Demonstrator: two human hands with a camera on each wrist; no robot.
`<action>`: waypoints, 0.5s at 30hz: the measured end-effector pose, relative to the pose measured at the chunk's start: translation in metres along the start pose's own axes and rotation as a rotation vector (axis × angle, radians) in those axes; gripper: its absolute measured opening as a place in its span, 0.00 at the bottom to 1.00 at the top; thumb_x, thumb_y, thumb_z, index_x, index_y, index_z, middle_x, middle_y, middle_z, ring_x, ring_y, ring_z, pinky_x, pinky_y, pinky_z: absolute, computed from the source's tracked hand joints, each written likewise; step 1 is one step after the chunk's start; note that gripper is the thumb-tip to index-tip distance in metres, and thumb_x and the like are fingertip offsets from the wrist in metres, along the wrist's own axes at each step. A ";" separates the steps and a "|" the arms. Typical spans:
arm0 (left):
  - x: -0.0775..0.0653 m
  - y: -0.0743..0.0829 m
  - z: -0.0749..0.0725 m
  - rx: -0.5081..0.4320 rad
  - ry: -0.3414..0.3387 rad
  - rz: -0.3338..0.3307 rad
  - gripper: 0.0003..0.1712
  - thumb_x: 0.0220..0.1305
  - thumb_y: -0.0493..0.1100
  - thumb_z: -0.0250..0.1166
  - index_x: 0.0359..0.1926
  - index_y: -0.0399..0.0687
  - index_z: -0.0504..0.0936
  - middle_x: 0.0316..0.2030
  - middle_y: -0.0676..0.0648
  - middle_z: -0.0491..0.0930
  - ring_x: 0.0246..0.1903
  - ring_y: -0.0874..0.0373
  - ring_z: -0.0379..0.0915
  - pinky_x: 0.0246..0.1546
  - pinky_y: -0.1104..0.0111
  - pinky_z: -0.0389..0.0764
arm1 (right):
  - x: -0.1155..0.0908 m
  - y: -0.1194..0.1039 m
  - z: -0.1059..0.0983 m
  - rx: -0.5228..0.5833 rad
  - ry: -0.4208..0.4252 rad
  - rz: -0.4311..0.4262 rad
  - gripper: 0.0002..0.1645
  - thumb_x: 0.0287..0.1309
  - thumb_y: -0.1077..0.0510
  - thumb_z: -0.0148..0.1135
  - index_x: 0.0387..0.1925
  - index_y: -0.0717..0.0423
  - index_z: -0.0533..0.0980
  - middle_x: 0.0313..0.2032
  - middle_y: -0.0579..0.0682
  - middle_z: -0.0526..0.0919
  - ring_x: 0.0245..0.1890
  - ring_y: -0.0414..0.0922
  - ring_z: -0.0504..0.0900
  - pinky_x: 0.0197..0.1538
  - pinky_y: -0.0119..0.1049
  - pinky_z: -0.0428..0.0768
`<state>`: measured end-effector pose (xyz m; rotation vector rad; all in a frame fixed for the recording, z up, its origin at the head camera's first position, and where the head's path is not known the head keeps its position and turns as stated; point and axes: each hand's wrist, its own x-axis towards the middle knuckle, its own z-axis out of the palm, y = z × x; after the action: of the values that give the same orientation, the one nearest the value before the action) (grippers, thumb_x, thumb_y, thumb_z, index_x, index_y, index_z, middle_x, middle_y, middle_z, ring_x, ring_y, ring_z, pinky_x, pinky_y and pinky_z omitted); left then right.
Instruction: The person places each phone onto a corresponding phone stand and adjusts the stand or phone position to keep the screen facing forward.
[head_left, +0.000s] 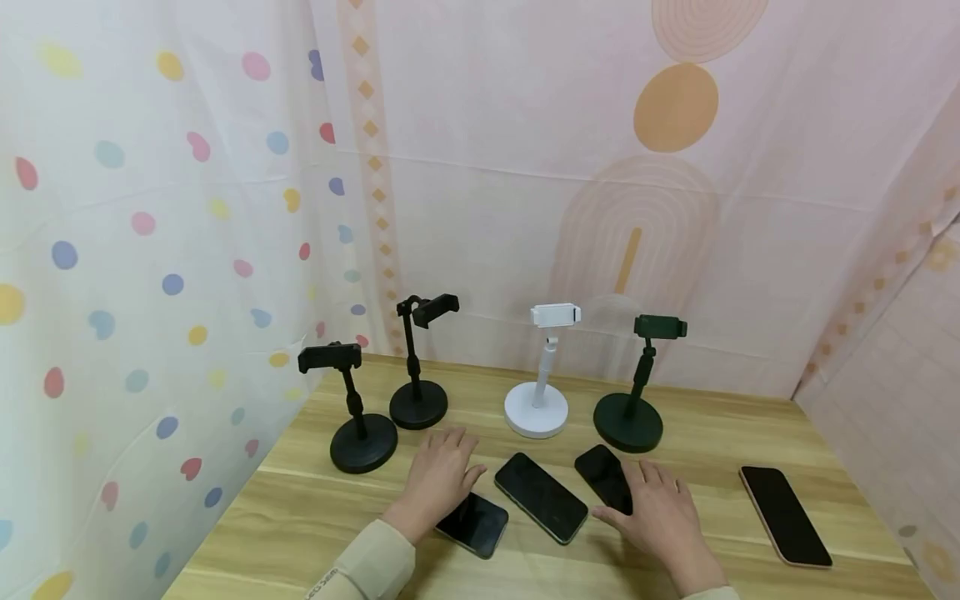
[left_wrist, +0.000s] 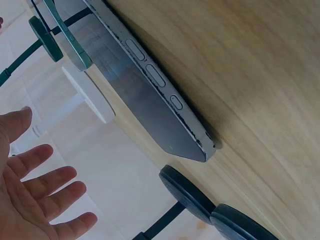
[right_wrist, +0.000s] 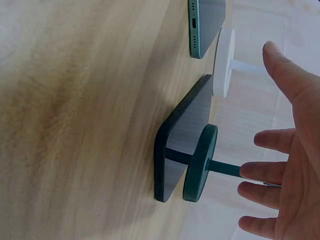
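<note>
And here are 2 hands out over the table (head_left: 720, 433), neither gripping anything! The left hand (head_left: 442, 471) has its fingers spread and released above the left phone (head_left: 480, 527), while the right hand (head_left: 660, 510) hangs the same way over the right phone (head_left: 603, 479), hiding part of it in the head view. Those 2 phones lie flat, screens up, on the near half of the wood, with the middle phone (head_left: 542, 498) between them and the far-right phone (head_left: 786, 517) well apart.

Now, technique: a thin slab on a flat top looks awkward to scoop, so a good pick-up would want thumb and fingers on opposite long edges, not a press on slick glass. Mind the side buttons (left_wrist: 155, 75) in the left wrist view; squeezing between them seems wiser. On the right, the green stand (head_left: 628, 422) sits just beyond the phone, so a straight lift beats a forward sweep. The left side needs care too: the 2 black stands, near (head_left: 363, 443) and far (head_left: 418, 405), crowd that hand, and the white stand (head_left: 536, 410) rises beyond the middle phone.
</note>
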<state>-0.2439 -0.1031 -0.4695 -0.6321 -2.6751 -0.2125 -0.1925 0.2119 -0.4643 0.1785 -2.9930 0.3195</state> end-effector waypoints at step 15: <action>0.006 -0.002 0.005 -0.137 -0.043 0.007 0.13 0.53 0.45 0.78 0.35 0.47 0.84 0.34 0.48 0.82 0.33 0.53 0.80 0.32 0.60 0.80 | -0.001 0.001 -0.003 0.004 -0.050 0.005 0.46 0.54 0.35 0.69 0.63 0.63 0.73 0.57 0.70 0.75 0.56 0.68 0.74 0.55 0.68 0.69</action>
<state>-0.2512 -0.1010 -0.4718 -0.6952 -2.7164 -0.3873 -0.1914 0.2141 -0.4616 0.1814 -3.0427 0.3259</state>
